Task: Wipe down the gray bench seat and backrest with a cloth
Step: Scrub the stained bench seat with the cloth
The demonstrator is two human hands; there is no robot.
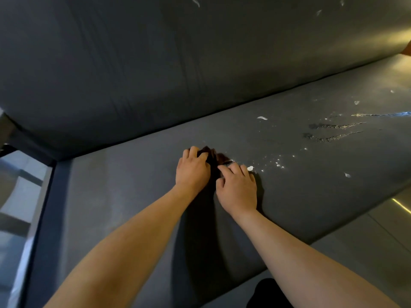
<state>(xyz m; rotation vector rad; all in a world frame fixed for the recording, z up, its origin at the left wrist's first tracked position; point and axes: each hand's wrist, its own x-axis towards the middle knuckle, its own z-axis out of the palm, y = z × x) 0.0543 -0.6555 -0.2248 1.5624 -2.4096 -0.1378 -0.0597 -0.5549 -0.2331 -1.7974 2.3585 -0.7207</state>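
A small dark brown cloth (212,155) lies bunched on the gray bench seat (115,196), mostly hidden under my hands. My left hand (192,168) grips its left side with curled fingers. My right hand (236,187) has its curled fingers on the cloth's right edge. White specks and crumbs (278,163) and wet streaks (333,132) lie on the seat to the right of my hands. The gray backrest (155,74) rises behind the seat, with a few white marks (195,1) near its top.
The seat's left end meets a dark frame edge (47,196), with a pale floor (20,196) beyond it. A tiled floor (378,230) runs along the seat's front edge at the right. A dark shape (266,294) sits at the bottom, near my right forearm.
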